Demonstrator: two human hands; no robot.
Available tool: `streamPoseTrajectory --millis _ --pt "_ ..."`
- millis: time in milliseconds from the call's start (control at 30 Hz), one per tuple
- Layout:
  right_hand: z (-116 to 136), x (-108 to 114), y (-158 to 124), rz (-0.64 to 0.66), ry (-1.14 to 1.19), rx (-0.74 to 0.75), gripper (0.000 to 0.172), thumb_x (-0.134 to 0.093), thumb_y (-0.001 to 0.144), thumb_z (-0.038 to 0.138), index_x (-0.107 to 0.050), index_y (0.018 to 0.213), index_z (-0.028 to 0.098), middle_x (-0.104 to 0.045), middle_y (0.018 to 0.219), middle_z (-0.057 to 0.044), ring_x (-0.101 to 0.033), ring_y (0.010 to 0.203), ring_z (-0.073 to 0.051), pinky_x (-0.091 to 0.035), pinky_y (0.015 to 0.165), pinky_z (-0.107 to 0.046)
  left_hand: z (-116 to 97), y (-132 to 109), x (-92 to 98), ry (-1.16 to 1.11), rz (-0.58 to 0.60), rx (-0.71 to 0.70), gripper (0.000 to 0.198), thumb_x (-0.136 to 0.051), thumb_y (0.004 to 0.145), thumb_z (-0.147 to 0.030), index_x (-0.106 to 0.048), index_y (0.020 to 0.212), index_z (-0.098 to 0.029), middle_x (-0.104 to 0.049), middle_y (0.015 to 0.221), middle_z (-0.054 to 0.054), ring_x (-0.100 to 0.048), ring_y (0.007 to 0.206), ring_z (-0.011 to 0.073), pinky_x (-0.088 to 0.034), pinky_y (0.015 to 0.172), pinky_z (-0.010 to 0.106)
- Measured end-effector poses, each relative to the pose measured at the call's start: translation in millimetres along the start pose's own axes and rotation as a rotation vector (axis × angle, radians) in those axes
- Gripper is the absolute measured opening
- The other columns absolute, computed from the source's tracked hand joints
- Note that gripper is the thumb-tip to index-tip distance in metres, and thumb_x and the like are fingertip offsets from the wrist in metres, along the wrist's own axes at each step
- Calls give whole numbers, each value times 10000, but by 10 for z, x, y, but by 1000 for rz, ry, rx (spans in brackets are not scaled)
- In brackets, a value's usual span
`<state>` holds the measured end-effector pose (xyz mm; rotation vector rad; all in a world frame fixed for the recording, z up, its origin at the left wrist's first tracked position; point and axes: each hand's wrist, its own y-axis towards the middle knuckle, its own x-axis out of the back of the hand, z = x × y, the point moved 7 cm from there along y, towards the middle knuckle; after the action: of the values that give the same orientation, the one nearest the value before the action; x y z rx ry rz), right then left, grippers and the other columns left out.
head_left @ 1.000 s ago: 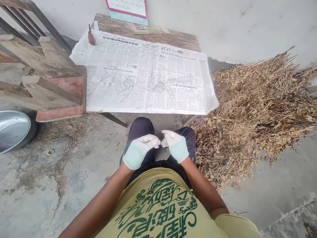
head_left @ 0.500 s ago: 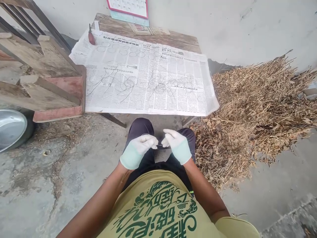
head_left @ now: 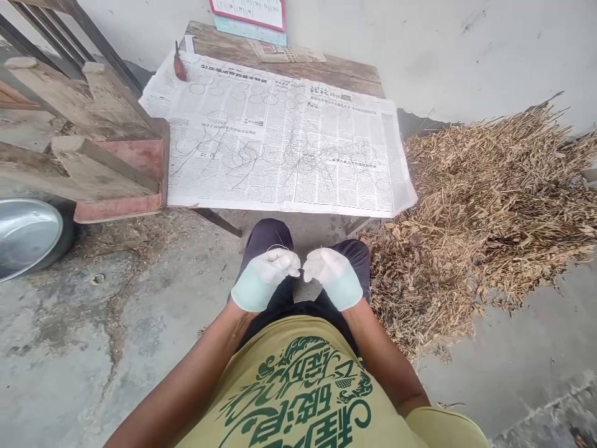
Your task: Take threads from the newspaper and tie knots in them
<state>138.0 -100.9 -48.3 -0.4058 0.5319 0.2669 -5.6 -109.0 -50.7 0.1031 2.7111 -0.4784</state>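
Note:
Over my lap, my left hand point(head_left: 267, 278) wears a white glove with a pale green cuff and pinches a thin wire point(head_left: 278, 246). Part of the wire curves up in a small loop above the knuckles; the rest is hidden by the fingers. My right hand point(head_left: 333, 275), gloved alike, has its fingertips drawn together just across a narrow gap, at the wire's other end. Beyond my knees, tangled thin wires point(head_left: 247, 152) lie on newspaper point(head_left: 275, 193) covering a wooden table point(head_left: 345, 70). Several small wire rings point(head_left: 259, 98) lie farther back on it.
A red-handled pointed tool point(head_left: 180, 67) lies at the table's back left corner. A calendar point(head_left: 252, 11) stands behind. On the left are a wooden chair-like frame point(head_left: 116, 168) and a metal basin point(head_left: 30, 236). Dry stalks point(head_left: 466, 218) are heaped on the right.
My hands have come closer together, and the right fingers have curled in toward the left fingertips. The view has shifted slightly.

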Motion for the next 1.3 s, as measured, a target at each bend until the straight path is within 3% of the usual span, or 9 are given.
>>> streamPoseTrajectory --millis 233,367,567,733,800,1067,1300 --pt "195 -74 -108 21 -238 4 381 -646 884 514 -732 852 144 -667 575 -30 -583 524 -149 -462 577 -279 1 -57 -67 234 184 -90 440 -692 888 -528 -705 648 -158 -661 714 65 -586 686 171 -471 714 321" --pt "249 -68 -144 -19 -384 -29 317 -613 917 425 -748 862 143 -658 562 -19 -563 529 -136 -426 554 -256 30 -89 -97 322 260 -66 446 -665 911 -516 -677 628 -171 -675 735 65 -602 705 177 -477 733 322" --pt "196 -5 -82 -71 -217 -1 385 -708 857 508 -756 956 140 -722 700 -54 -662 589 -166 -526 613 -302 77 -1 10 167 57 51 404 -751 826 -550 -753 763 -151 -730 758 77 -627 628 168 -494 667 315" --pt "173 64 -49 -114 -129 22 437 -750 834 547 -758 968 131 -744 761 -82 -698 625 -183 -573 626 -320 53 6 -9 -175 44 62 513 -751 835 -560 -767 1122 -136 -759 926 104 -686 711 189 -551 716 333" --pt "187 81 -43 -126 -108 31 426 -751 842 534 -760 980 131 -750 783 -86 -702 633 -184 -583 643 -325 56 0 -6 -248 41 79 542 -727 855 -575 -755 1174 -138 -752 928 98 -685 710 179 -561 709 323" --pt "241 62 5 -194 -147 49 429 -736 853 531 -765 984 123 -757 788 -101 -716 646 -191 -594 678 -328 -31 25 1 -194 -113 18 449 -885 713 -457 -798 994 -117 -722 812 60 -638 631 132 -521 630 273" --pt "263 -40 37 -178 -182 65 440 -729 854 548 -763 970 125 -761 774 -105 -714 638 -196 -589 655 -327 -108 18 20 -52 -176 -53 352 -820 792 -459 -802 934 -138 -692 740 41 -599 664 134 -498 678 288"
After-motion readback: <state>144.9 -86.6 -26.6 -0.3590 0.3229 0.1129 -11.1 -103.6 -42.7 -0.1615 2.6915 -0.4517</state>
